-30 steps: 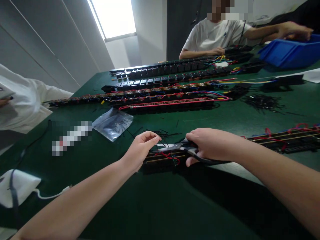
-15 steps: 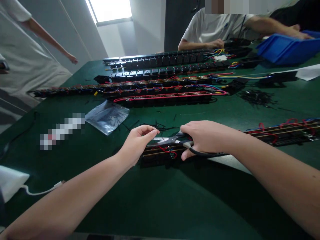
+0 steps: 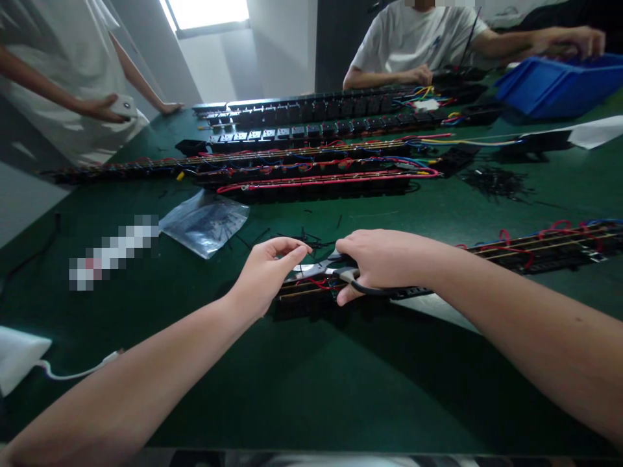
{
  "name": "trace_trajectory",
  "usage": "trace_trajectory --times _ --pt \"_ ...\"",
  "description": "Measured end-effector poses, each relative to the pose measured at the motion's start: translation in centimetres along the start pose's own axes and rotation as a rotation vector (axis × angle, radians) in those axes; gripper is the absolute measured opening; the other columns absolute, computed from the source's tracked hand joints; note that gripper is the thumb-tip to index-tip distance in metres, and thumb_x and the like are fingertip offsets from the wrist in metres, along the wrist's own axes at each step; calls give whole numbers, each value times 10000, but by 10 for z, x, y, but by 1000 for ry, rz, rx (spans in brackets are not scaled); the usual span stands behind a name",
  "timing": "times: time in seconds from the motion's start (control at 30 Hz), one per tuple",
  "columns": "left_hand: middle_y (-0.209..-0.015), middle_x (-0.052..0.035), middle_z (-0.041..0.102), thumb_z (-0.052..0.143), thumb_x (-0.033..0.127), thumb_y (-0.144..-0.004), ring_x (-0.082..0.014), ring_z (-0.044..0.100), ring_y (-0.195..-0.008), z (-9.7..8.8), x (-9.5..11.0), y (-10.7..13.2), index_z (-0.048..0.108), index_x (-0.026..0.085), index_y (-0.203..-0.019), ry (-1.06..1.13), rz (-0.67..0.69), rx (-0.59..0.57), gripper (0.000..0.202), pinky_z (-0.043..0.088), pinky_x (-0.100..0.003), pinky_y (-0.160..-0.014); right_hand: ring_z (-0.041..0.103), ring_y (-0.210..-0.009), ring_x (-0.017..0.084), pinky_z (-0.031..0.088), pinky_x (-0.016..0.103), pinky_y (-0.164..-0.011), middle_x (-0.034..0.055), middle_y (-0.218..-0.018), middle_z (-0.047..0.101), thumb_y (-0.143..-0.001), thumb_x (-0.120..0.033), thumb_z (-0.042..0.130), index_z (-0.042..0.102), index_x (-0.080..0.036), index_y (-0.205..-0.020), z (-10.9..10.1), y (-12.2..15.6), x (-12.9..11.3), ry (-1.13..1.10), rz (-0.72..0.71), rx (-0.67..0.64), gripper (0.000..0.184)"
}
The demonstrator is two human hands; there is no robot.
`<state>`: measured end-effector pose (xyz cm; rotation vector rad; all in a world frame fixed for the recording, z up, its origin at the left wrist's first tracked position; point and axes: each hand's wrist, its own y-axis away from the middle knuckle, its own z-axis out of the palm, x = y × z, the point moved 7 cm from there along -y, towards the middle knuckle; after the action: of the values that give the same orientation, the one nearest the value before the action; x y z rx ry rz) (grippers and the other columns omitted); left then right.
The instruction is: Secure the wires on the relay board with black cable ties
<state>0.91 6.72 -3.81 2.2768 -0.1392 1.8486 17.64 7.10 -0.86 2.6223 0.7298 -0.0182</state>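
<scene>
My right hand point(image 3: 372, 259) grips the black-and-grey handles of a pair of scissors point(image 3: 318, 267), its blades pointing left toward my other hand. The blades lie just above a long black strip assembly point(image 3: 299, 297) with brass-coloured bars and red wires. My left hand point(image 3: 265, 272) is closed in a pinch, thumb against forefinger, close to the blade tips. What sits in that pinch is too small to make out. Several thin black strips point(image 3: 311, 243) lie scattered on the table just behind the scissors.
More wired strip assemblies point(image 3: 311, 154) lie across the green table point(image 3: 292, 389). A clear plastic bag point(image 3: 207, 224) and a heap of black strips point(image 3: 496, 181) lie nearer. Far right, a co-worker's hand point(image 3: 579, 42) is over a blue bin point(image 3: 559, 87); another person point(image 3: 63, 78) stands at left.
My hands and the scissors shift slightly left in view. The left-hand person now rests a hand on the table edge, and a phone shows in the other. The co-worker's hand at the bin is higher.
</scene>
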Motion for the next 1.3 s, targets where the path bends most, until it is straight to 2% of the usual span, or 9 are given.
trace_trajectory --times 0.2,0.4,0.6,0.67,0.73,0.83,0.93,1.07,1.3 --pt "-992 -38 690 661 357 -944 -162 661 -912 -1 2 1 668 130 -995 21 5 3 233 578 -369 -858 671 -857 316 425 344 -603 137 -999 723 -607 -882 631 695 -189 -1052 -7 -1 -4 42 11 -14 826" --pt "-972 -32 695 678 343 -932 -161 660 -902 -1 1 1 678 131 -981 46 -2 22 218 572 -368 -860 665 -746 283 376 319 -530 112 -897 733 -592 -889 637 715 -211 -962 -9 -3 -3 94 13 16 777" --pt "-984 -34 690 671 328 -933 -157 653 -898 -8 5 1 669 133 -983 88 29 90 201 567 -356 -849 663 -732 275 316 315 -537 93 -804 720 -566 -903 643 713 -222 -842 -15 1 1 137 18 79 739" --pt "-1011 -41 684 637 348 -956 -156 651 -902 -14 6 -3 659 137 -1019 91 49 114 222 570 -351 -838 662 -750 270 330 315 -551 81 -827 724 -582 -897 643 712 -230 -879 -19 7 16 136 52 118 733" --pt "-1038 -47 680 611 369 -972 -157 651 -914 -22 5 -10 651 141 -1052 66 67 118 246 573 -352 -838 663 -776 269 359 316 -578 78 -859 725 -638 -872 632 715 -233 -930 -23 12 45 136 127 178 707" --pt "-1022 -47 687 641 369 -957 -160 661 -916 -27 1 -21 660 135 -1034 -38 59 13 247 584 -358 -840 656 -796 266 429 334 -614 102 -882 707 -779 -813 572 692 -196 -1011 -26 16 99 138 291 282 670" --pt "-1005 -44 692 656 365 -950 -157 667 -900 -28 -4 -31 667 133 -1028 -181 47 -75 245 592 -359 -835 652 -838 181 545 363 -744 63 -973 685 -923 -621 577 651 -154 -1094 -16 8 139 103 347 290 502" --pt "-1061 -55 691 638 372 -960 -165 664 -939 -32 -9 -36 668 147 -1052 -323 74 -35 245 591 -370 -864 672 -979 188 587 398 -852 75 -1149 678 -967 -433 616 632 -157 -1202 1 -7 154 28 251 270 363" --pt "-1077 -61 698 626 403 -967 -169 675 -942 -36 -17 -33 666 148 -1096 -341 153 72 289 592 -390 -885 649 -1107 225 566 460 -944 96 -1258 650 -966 -380 625 620 -168 -1249 9 -7 153 22 178 339 353"
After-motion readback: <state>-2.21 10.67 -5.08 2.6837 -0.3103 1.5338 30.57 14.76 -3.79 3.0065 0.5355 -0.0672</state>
